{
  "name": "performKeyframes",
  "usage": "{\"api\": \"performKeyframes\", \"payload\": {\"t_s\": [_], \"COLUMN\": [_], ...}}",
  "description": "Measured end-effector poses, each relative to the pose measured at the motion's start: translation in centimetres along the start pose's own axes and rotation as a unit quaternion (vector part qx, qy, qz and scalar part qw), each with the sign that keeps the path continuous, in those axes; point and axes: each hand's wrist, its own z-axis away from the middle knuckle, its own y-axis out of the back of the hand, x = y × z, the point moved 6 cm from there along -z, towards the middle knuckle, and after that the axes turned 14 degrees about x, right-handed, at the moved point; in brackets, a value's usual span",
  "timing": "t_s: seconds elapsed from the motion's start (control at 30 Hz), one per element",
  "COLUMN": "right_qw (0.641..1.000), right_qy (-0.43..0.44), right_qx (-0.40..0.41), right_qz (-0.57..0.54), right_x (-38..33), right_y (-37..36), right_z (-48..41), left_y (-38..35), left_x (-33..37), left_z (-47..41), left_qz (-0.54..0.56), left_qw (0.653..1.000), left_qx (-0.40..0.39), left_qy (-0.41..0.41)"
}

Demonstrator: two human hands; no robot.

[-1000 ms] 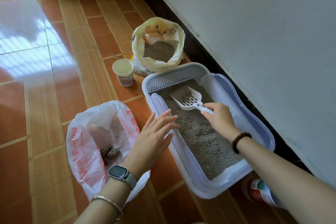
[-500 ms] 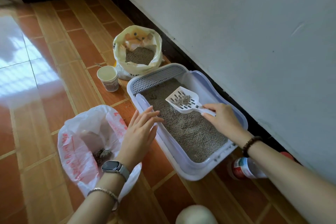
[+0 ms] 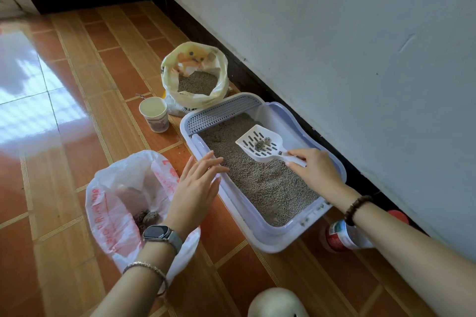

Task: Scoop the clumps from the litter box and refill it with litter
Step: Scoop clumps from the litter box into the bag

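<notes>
A pale lilac litter box (image 3: 332, 157) with grey litter sits on the tiled floor beside the wall. My right hand (image 3: 315, 168) grips the handle of a white slotted scoop (image 3: 260, 143), held level above the litter with a few small clumps (image 3: 262, 145) in it. My left hand (image 3: 197, 185) is open, fingers spread, resting on the box's near rim. Left of the box stands an open white and red plastic bag (image 3: 108, 203) with clumps at its bottom. An open yellow litter bag (image 3: 193, 72) stands past the box's far end.
A paper cup (image 3: 154, 117) stands on the floor next to the litter bag. A bottle with a red label (image 3: 342, 235) lies by the box's near right corner under my right forearm. A rounded pale object (image 3: 277, 302) shows at the bottom edge. The wall (image 3: 360, 46) runs close along the right.
The scoop has risen out of the litter and most grains have sifted through, leaving small clumps. The camera view has shifted, and my left hand stays on the rim.
</notes>
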Motion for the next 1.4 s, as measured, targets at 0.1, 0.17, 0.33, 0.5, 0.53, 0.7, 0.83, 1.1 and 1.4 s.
{"api": "performKeyframes", "payload": {"t_s": [0.1,0.17,0.33,0.5,0.53,0.7,0.83,1.1,1.4], "right_qw": [1.000,1.000,0.999,0.994,0.993,0.982,0.975,0.944,0.883], "right_qy": [0.007,0.015,0.033,0.069,0.081,0.130,0.194,0.320,0.438], "right_qx": [0.001,0.007,0.014,0.007,0.002,-0.044,-0.059,-0.056,0.068], "right_qz": [0.001,0.000,-0.039,-0.080,-0.090,-0.128,-0.093,0.051,0.155], "right_x": [-0.2,-0.6,-2.3,-6.1,-7.3,-12.3,-15.7,-19.7,-20.2], "right_y": [0.1,0.4,0.8,0.6,0.4,-2.4,-5.6,-9.7,-9.8], "right_z": [0.2,0.3,-0.1,-0.7,-0.7,0.1,1.5,4.4,5.2], "left_y": [0.1,0.1,0.6,3.3,4.2,8.8,11.4,12.7,12.4], "left_x": [0.1,0.2,0.6,-2.1,-3.1,-6.8,-8.6,-10.1,-9.7], "left_z": [0.0,0.0,-0.7,0.2,0.7,4.3,7.6,12.7,12.9], "left_qz": [-0.003,-0.007,-0.024,-0.071,-0.085,-0.139,-0.169,-0.158,-0.138], "left_qw": [1.000,1.000,0.999,0.997,0.994,0.973,0.950,0.928,0.915], "left_qx": [-0.002,-0.007,-0.017,0.023,0.037,0.093,0.118,0.103,0.130], "left_qy": [0.001,-0.001,-0.019,0.031,0.054,0.157,0.233,0.320,0.356]}}
